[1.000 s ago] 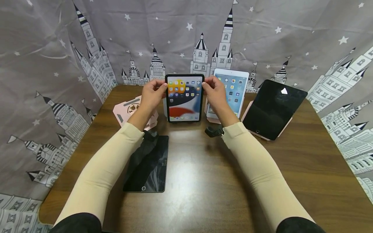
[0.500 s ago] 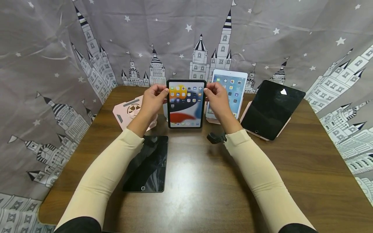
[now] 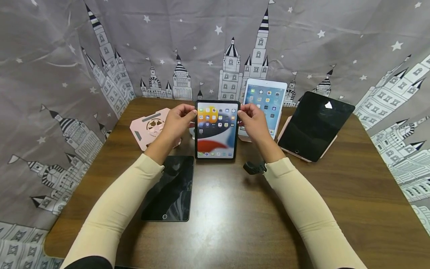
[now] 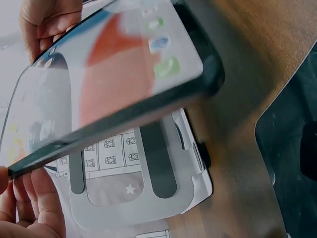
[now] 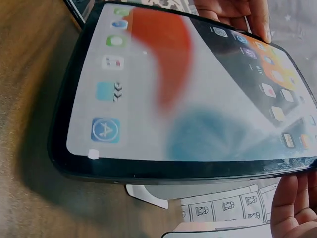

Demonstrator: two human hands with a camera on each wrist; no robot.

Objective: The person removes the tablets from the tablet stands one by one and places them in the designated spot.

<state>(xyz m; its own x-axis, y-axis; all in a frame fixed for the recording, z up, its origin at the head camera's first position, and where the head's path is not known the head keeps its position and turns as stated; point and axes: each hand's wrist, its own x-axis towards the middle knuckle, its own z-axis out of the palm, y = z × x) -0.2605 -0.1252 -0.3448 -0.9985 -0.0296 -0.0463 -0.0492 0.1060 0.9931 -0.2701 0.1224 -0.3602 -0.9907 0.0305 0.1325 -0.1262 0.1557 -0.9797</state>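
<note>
A black-framed tablet (image 3: 216, 130) with a lit screen of app icons is upright over the middle of the table. My left hand (image 3: 179, 121) pinches its left edge near the top, thumb in front and fingers behind. The opposite edge is pinched the same way by my right hand (image 3: 253, 121). Behind the tablet stands a white stand (image 4: 185, 196) with dark grip strips, mostly hidden in the head view. From the right wrist view, the tablet's lower edge (image 5: 119, 171) shows above the wood, with a shadow below it.
A pink folding stand (image 3: 142, 129) is at the back left. A dark-screened tablet (image 3: 171, 194) lies flat by my left forearm. To the right, a white tablet (image 3: 265, 97) and a black tablet (image 3: 315, 127) lean on pink stands. A castle-print curtain (image 3: 201, 22) backs the table (image 3: 228, 224).
Both hands have drawn the lit tablet toward me, away from the white stand, and it now appears lower and slightly farther right. The other tablets have stayed put.
</note>
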